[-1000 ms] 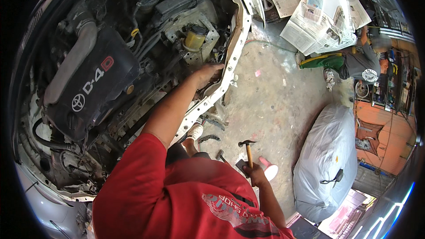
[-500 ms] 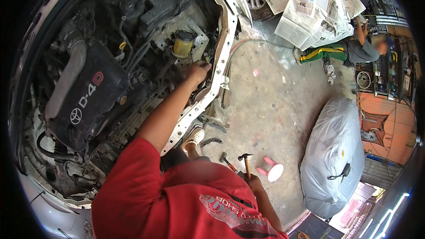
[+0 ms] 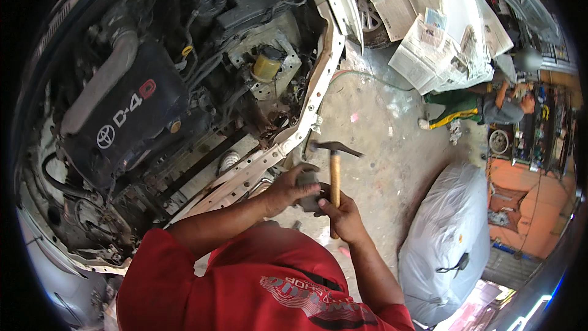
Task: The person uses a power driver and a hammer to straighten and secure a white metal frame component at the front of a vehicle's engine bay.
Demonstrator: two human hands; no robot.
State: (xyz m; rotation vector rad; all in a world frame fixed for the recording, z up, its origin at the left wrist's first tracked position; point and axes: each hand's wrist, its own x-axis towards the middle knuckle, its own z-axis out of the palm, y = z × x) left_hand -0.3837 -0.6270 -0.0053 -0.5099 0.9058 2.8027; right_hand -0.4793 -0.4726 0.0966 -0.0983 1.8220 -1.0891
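Note:
My left hand point(image 3: 285, 193) is closed round a dark grey block point(image 3: 308, 191) in front of my body. My right hand point(image 3: 346, 214) grips a hammer point(image 3: 335, 175) by its wooden handle, with the dark head at the top and pointing away from me. Both hands are close together, the block just left of the handle. Part of the block is hidden behind my left fingers. The right fingers reach toward its lower right side, and whether they touch it I cannot tell. Beyond my left hand runs the bare white front frame point(image 3: 315, 95) of a car.
An open engine bay with a black engine cover point(image 3: 131, 113) and a yellowish reservoir point(image 3: 266, 67) lies left. Newspaper point(image 3: 422, 49) masks another car at the far right, where another person point(image 3: 490, 107) works. A covered car point(image 3: 447, 239) stands on the right. A hose point(image 3: 373, 76) crosses the floor.
My left hand has come off the car's front frame back toward me and now holds the grey block. My right hand has raised the hammer beside it. The other person has shifted stance.

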